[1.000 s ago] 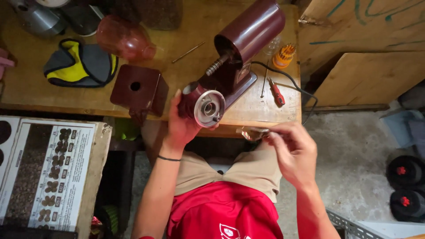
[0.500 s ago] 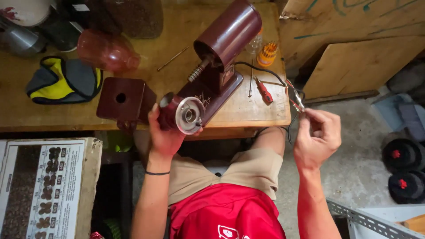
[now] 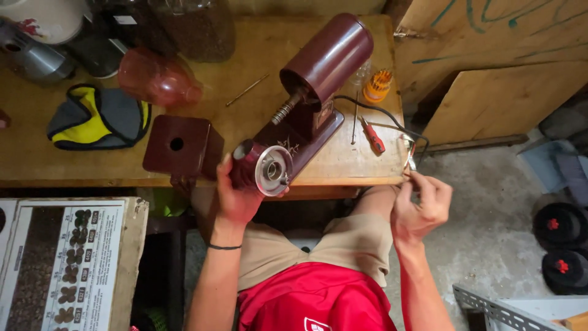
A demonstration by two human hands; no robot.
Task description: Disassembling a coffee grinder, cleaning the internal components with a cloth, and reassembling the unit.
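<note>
Your left hand wraps around the round front head of the maroon grinder, fingers curled over its left side and thumb under the metal face, right at the near edge of the wooden table. The grinder lies tilted on the tabletop, its long axis running from the cylinder end at the far right down to the metal-faced opening at the near left, which points toward you and overhangs the table edge.

Your right hand sits just off the table's near right corner, fingertips pinched on a small thin metal piece; what it is cannot be told. A black cord trails from the grinder toward that corner.

Open room is tight on the right: a red screwdriver lies between the grinder base and the table edge, with an orange bit holder beyond. To the left, the maroon box lid sits just beside your left hand, and a pink plastic hopper lies farther back. Bare wood shows between the hopper and the grinder.
</note>
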